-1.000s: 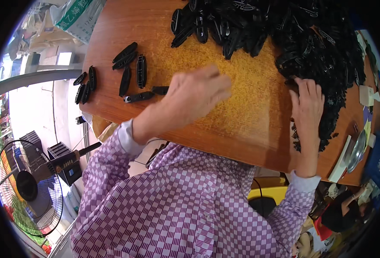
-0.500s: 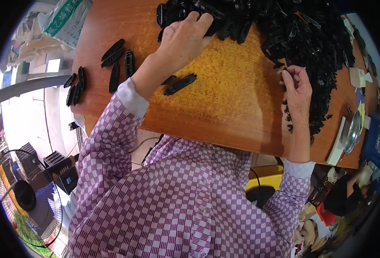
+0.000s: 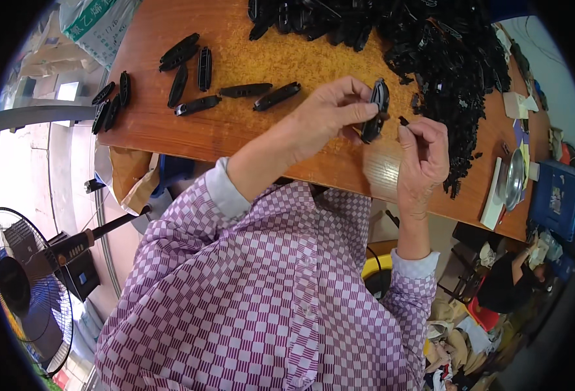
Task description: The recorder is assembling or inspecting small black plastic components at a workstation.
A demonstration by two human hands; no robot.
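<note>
My left hand point(image 3: 332, 112) grips an elongated black plastic part point(image 3: 378, 104) with rounded ends, held upright over the table's near side. Just to its right, my right hand point(image 3: 425, 153) pinches a small black piece point(image 3: 403, 121) between thumb and forefinger. The two pieces are close together but apart. Similar black parts lie loose to the left, among them one part point(image 3: 278, 96) near my left wrist and another part point(image 3: 197, 105) farther left. Beyond my right hand spreads a heap of small black pieces point(image 3: 453, 117).
A pile of long black parts point(image 3: 313, 23) covers the far side of the wooden table point(image 3: 235, 143). At the right edge sit a metal dish point(image 3: 515, 179) and a white strip-shaped object point(image 3: 492, 195). A standing fan point(image 3: 24, 287) is at lower left. Another person point(image 3: 505, 283) is at far right.
My left hand has come back from the far pile toward me, now holding a long black part. My right hand has moved nearer and left, off the heap, pinching a small piece.
</note>
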